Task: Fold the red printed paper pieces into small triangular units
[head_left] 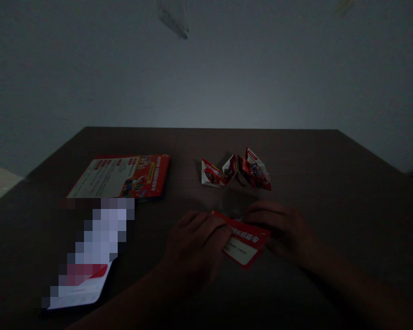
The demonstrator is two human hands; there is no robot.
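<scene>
A red and white printed paper (244, 240), partly folded, lies between my two hands near the middle of the table. My left hand (196, 250) is closed on its left part, with fingers bent over the top. At the paper's right corner my right hand (285, 229) grips the edge, its thumb side hidden behind the paper. Beyond my hands stand folded red and white paper pieces (254, 169), with a smaller folded piece (211, 174) at their left. The scene is dim, so the fingertips are hard to make out.
A stack of red and white printed sheets (124, 176) lies on the table (306, 156) at the left. In front of it is a lit phone or tablet (89, 279), partly pixelated. A pale wall (206, 82) rises behind the table's far edge.
</scene>
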